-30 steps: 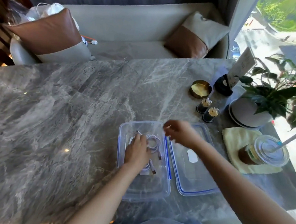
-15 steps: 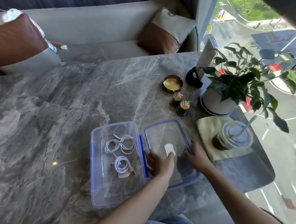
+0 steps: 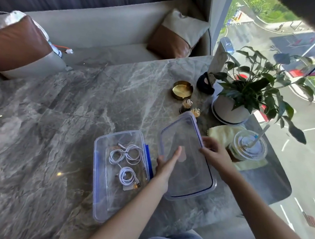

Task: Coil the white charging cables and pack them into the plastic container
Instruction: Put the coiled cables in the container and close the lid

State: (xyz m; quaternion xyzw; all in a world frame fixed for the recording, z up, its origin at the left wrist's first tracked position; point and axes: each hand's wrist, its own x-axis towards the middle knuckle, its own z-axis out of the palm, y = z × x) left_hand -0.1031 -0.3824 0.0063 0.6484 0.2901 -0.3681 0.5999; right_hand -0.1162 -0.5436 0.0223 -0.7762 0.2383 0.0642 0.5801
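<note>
Step in hand: both white charging cables [image 3: 126, 163] are coiled and packed; judging by the raised lid [image 3: 186, 175], closing is under way.
Cables: two loose coils lying on the floor of the plastic container [image 3: 96, 171], one beyond the other, connectors loose beside them.
Container: open, on the marble worktop [image 3: 70, 124], a blue latch [image 3: 149, 161] standing up on its right side.
Lid: clear, blue-sealed, tilted just right of the container, far end high.
Left hand [image 3: 166, 166]: fingers straight along the lid's left part; whether the thumb clamps the rim I cannot tell.
Right hand [image 3: 214, 152]: fingers curled round the lid's right rim.
Next move: swing the lid left, square it over the rim, press down, then snap the latches.
Care: the iced drink [image 3: 248, 148] stands close by the right wrist.
</note>
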